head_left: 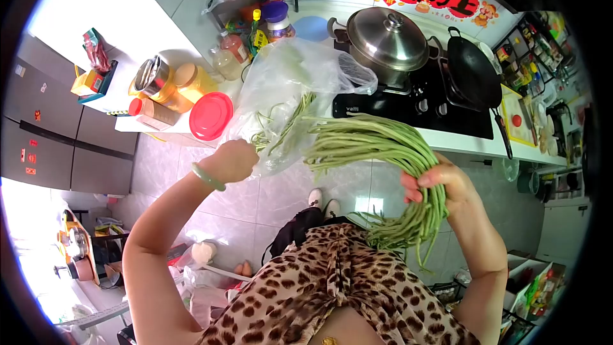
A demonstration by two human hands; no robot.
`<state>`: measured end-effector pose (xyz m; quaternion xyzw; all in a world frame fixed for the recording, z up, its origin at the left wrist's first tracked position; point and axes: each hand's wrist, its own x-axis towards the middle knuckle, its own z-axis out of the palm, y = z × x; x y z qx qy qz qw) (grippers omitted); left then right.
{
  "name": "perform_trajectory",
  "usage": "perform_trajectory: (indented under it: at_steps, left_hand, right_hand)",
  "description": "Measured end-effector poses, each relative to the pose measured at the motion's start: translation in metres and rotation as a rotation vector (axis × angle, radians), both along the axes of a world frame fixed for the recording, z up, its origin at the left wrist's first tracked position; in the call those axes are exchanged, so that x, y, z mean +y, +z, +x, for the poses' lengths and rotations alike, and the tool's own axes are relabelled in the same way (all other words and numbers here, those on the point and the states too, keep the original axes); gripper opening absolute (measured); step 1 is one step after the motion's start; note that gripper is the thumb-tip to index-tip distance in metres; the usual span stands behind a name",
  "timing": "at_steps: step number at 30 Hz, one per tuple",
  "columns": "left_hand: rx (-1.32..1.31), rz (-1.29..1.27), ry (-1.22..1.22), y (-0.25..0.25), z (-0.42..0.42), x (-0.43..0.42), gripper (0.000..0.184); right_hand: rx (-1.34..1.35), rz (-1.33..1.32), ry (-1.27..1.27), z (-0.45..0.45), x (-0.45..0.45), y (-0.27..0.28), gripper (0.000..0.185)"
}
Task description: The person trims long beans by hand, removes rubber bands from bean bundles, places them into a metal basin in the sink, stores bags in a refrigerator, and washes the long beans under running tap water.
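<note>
My right hand (440, 182) is closed round a thick bunch of long green beans (377, 137), which arches over and droops on both sides of the grip. At the left, my left hand (233, 161), with a pale green bangle on its wrist, is closed on the near edge of a clear plastic bag (274, 83). The bag lies over the counter edge and hangs down a little. A few more green beans (287, 124) show through the bag. The bunch's far end lies close to the bag's right side.
Behind the bunch, a steel pot (388, 41) with a lid and a black wok (472, 70) stand on the gas stove (383, 112). Left of the bag are a red lid (211, 116), jars (195, 82) and bottles (235, 48). A cutting board (518, 118) lies at the right.
</note>
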<state>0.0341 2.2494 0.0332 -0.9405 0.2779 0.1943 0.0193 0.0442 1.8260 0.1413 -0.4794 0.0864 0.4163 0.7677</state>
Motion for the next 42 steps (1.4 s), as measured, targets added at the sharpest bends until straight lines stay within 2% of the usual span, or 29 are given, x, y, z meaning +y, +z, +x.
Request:
perform_trajectory:
  at_steps: [3,4,5,8,10,12,14,17,18,20,22,23,25,29,31,32,33,35,37,39,42]
  left_hand:
    - [0.126,0.077,-0.057,0.021,-0.026,-0.011,0.017]
    - [0.041,-0.116,-0.183,0.017,-0.037,-0.003,0.02]
    - [0.04,-0.118,-0.176,0.016,-0.044,-0.004,0.02]
    - [0.144,0.009,-0.04,0.057,-0.053,-0.038,0.029]
    - [0.17,-0.02,0.05,0.089,-0.044,-0.054,0.03]
    - [0.189,-0.053,0.129,0.092,-0.034,-0.053,0.031]
    - [-0.028,-0.517,-0.005,0.085,-0.024,-0.044,0.03]
    - [-0.045,-0.632,0.054,0.093,0.009,-0.04,0.029]
    - [-0.105,-0.682,0.148,0.098,0.024,-0.042,0.026]
    - [-0.392,-0.64,0.201,0.077,0.067,-0.04,0.031]
    - [-0.39,-0.464,0.294,0.062,0.105,-0.052,0.045]
    - [-0.385,-0.472,0.276,0.056,0.121,-0.064,0.045]
    - [-0.431,-0.313,0.432,0.046,0.15,-0.084,0.059]
    - [-0.454,-0.281,0.311,0.026,0.194,-0.087,0.055]
    - [-0.352,-0.212,0.22,0.034,0.205,-0.079,0.052]
    - [-0.252,-0.291,0.237,0.042,0.208,-0.073,0.061]
    - [-0.246,-0.29,0.221,0.041,0.213,-0.065,0.061]
    - [-0.326,-0.473,0.052,0.04,0.226,-0.046,0.064]
    - [-0.346,-0.477,-0.025,0.046,0.231,-0.032,0.067]
    - [-0.335,-0.628,-0.136,0.059,0.227,-0.02,0.069]
    - [-0.251,-0.629,-0.143,0.08,0.218,-0.005,0.077]
  right_hand:
    - [-0.03,0.028,0.073,0.019,0.012,-0.01,0.042]
    - [-0.037,0.005,0.071,0.026,0.017,-0.009,0.036]
    - [-0.037,0.004,0.079,0.034,0.022,-0.008,0.036]
    - [-0.133,-0.036,0.102,0.056,0.038,-0.002,0.032]
    - [-0.15,0.019,0.094,0.067,0.048,0.008,0.031]
    - [-0.146,-0.03,0.014,0.074,0.055,0.019,0.031]
    - [-0.198,-0.004,0.016,0.086,0.059,0.019,0.031]
    - [-0.258,0.034,0.009,0.091,0.07,0.028,0.032]
    - [-0.27,0.02,-0.031,0.09,0.074,0.031,0.034]
    - [-0.28,-0.002,-0.088,0.088,0.078,0.033,0.035]
    - [-0.313,0.038,-0.09,0.087,0.078,0.034,0.039]
    - [-0.314,0.031,-0.109,0.084,0.076,0.034,0.039]
    - [-0.301,-0.056,-0.165,0.075,0.071,0.035,0.042]
    - [-0.307,-0.116,-0.242,0.05,0.063,0.042,0.045]
    - [-0.3,-0.138,-0.298,0.034,0.056,0.051,0.049]
    - [-0.283,-0.157,-0.312,0.026,0.052,0.056,0.05]
    - [-0.265,-0.176,-0.325,0.019,0.05,0.06,0.051]
    - [-0.243,-0.168,-0.341,0.008,0.047,0.065,0.054]
    - [-0.243,-0.195,-0.252,0.001,0.049,0.073,0.055]
    - [-0.242,-0.199,-0.22,0.002,0.059,0.078,0.056]
    - [-0.181,-0.184,-0.036,0.012,0.082,0.081,0.057]
